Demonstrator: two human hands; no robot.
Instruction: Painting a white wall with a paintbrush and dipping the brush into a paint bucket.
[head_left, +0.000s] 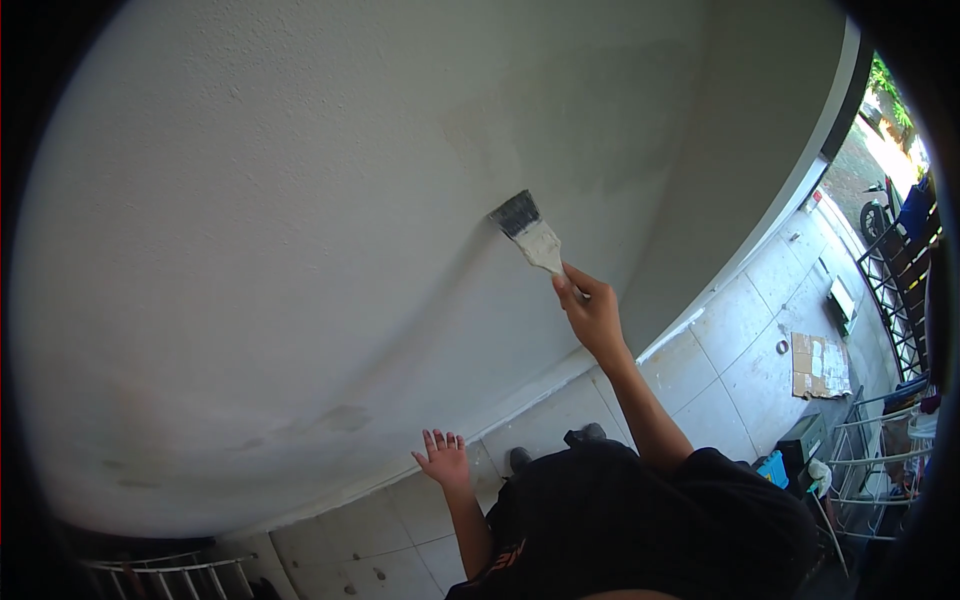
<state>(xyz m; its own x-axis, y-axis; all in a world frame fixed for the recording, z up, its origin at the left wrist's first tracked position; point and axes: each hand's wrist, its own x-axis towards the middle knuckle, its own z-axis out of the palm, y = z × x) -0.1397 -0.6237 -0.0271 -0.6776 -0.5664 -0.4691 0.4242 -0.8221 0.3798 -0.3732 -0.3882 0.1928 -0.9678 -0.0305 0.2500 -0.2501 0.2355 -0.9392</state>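
Note:
My right hand (592,312) is closed around the handle of a wide paintbrush (538,243). The brush has dark bristles and a pale, paint-coated ferrule. It is raised in front of a white wall (300,230), bristles pointing up and left; whether the tips touch the wall I cannot tell. Up and to the right of the brush, a darker damp-looking patch (600,120) spreads over the wall. My left hand (445,458) is lower down near the wall's base, fingers spread, holding nothing.
Pale floor tiles (735,320) run along the wall. To the right lie a stained cardboard sheet (821,366), a tape roll (783,347) and a tray-like item (842,300). A wire drying rack (880,450) stands at lower right, a metal ladder-like frame (180,570) at lower left.

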